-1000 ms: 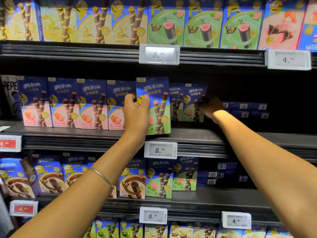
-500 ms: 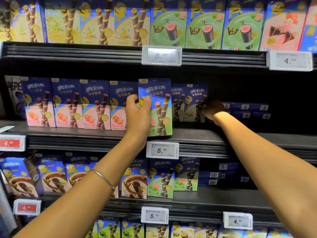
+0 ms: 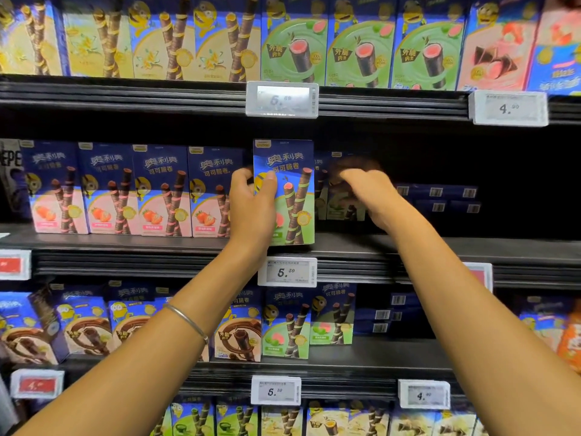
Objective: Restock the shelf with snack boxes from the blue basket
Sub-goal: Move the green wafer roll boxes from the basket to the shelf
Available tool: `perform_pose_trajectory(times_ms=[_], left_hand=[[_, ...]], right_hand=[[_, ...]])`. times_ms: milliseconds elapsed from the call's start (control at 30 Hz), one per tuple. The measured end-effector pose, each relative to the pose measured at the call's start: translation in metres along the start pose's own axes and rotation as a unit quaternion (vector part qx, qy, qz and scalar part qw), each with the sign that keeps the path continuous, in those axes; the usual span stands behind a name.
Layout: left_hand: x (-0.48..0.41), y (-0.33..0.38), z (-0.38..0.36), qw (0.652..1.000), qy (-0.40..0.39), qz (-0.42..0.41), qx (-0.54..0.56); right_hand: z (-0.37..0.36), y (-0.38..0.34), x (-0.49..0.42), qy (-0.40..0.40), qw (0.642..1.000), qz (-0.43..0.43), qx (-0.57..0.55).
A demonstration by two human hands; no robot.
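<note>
My left hand (image 3: 251, 204) grips the left edge of a blue and green snack box (image 3: 292, 196), thumb on its front. The box stands upright at the front edge of the middle shelf (image 3: 440, 247), to the right of a row of pink strawberry boxes (image 3: 163, 190). My right hand (image 3: 372, 193) hovers just right of it with curled fingers, blurred, in front of matching green boxes (image 3: 341, 202) set further back. Whether it holds one is unclear. The blue basket is out of view.
Right of my hands the middle shelf is dark, with flat blue boxes (image 3: 437, 199) stacked at the back. Yellow and green boxes (image 3: 358, 42) fill the shelf above. Price tags (image 3: 286, 271) hang on the shelf edges. More snack boxes (image 3: 286, 325) stand below.
My right hand has drawn back from deep in the shelf towards the front. My left hand still holds the green box in about the same spot.
</note>
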State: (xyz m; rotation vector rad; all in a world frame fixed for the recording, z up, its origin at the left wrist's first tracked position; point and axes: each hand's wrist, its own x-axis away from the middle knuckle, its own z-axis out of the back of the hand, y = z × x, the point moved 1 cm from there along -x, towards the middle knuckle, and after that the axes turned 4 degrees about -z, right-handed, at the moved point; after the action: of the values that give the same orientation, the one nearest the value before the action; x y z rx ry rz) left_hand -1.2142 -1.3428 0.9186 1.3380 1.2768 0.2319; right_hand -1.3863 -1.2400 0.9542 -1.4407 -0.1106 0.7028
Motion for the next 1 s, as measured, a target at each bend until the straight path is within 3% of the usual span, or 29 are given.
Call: perform_pose_trajectory(times_ms=[67, 133, 267, 367, 500, 633, 733, 867, 1000], left_hand=[[-0.001, 0.000, -0.005, 1.000, -0.005, 0.000, -0.008], [-0.001, 0.001, -0.011, 1.000, -0.004, -0.010, -0.022], [0.000, 0.002, -0.022, 0.997, -0.026, -0.001, -0.071], [-0.001, 0.002, -0.021, 0.977, -0.087, -0.024, -0.194], [0.003, 0.002, -0.013, 0.886, -0.180, -0.152, -0.401], [0.004, -0.002, -0.020, 0.758, -0.246, -0.237, -0.555], [-0.011, -0.004, -0.030, 0.681, -0.235, -0.256, -0.644], [-0.038, -0.002, -0.038, 0.610, -0.196, -0.286, -0.712], [-0.060, 0.003, -0.036, 0.531, -0.166, -0.312, -0.770]], right_hand=[[-0.001, -0.008, 0.019, -0.160, 0.987, 0.012, -0.009], [-0.001, -0.013, 0.031, -0.247, 0.969, 0.016, -0.019], [0.001, -0.008, 0.035, -0.214, 0.976, 0.044, -0.006], [0.012, 0.001, 0.024, -0.148, 0.988, 0.044, -0.003], [0.016, 0.021, 0.006, -0.029, 0.999, -0.006, -0.012], [0.000, 0.031, -0.009, 0.032, 0.996, -0.025, 0.081], [-0.019, 0.023, -0.015, 0.010, 0.989, 0.011, 0.149], [-0.040, 0.014, -0.028, 0.018, 0.963, 0.068, 0.260], [-0.056, 0.013, -0.040, 0.043, 0.943, 0.056, 0.325]])
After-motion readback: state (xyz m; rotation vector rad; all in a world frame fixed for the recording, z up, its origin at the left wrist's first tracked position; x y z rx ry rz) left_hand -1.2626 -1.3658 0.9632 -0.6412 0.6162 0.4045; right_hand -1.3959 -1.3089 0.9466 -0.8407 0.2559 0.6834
